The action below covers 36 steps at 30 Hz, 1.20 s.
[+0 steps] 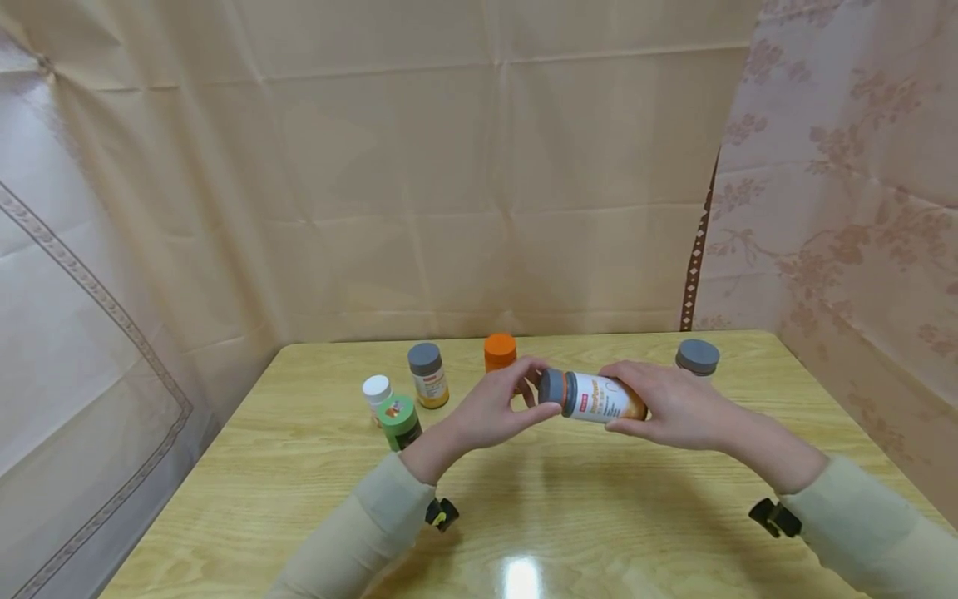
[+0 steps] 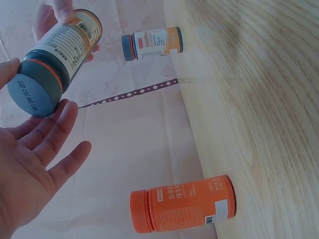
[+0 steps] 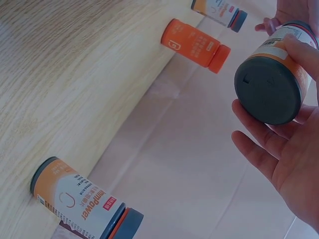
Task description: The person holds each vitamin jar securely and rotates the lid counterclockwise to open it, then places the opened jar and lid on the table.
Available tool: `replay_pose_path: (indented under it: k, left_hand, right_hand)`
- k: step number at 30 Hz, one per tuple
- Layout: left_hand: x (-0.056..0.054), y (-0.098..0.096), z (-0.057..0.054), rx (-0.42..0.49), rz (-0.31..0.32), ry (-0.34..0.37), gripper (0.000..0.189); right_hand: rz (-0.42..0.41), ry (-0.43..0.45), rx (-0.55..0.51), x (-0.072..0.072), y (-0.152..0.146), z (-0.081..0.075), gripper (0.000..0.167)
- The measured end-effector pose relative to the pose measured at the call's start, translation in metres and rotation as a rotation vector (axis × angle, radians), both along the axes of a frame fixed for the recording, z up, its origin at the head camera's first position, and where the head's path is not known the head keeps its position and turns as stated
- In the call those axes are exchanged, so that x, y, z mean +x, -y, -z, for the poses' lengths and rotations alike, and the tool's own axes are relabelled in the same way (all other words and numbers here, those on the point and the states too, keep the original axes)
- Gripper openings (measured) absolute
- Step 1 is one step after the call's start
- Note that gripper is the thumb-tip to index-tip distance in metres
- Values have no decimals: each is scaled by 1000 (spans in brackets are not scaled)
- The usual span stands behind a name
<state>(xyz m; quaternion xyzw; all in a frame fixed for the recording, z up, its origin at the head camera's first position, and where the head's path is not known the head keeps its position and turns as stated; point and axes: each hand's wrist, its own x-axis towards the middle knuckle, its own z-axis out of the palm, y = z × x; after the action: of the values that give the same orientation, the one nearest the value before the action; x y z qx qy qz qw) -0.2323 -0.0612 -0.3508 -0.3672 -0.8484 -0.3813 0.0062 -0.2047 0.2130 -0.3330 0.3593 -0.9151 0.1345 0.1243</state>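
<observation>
A supplement bottle with a grey cap, an orange ring and a white-and-orange label is held tilted on its side above the table. My right hand grips its body near the base, thumb along the label. At the other end my left hand has thumb and fingertips on the rim of the grey cap, which is on the bottle. In the right wrist view, the bottle's dark base faces the camera.
On the wooden table, an orange bottle stands behind my left hand. Another grey-capped bottle is behind the right hand. To the left stand a grey-capped bottle, a white-capped one and a green-capped one.
</observation>
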Motion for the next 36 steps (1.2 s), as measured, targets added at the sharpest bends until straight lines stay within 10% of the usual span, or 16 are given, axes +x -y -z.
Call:
replay_pose_path:
  k: [21,36]
  left_hand:
    - [-3,2,2,40,119,-77,60]
    - [-3,6,-3,26,4,44,46]
  right_hand:
    - [-1,-3,1,0,-1,0,58]
    - [23,8,3,-1,-2,-3,59]
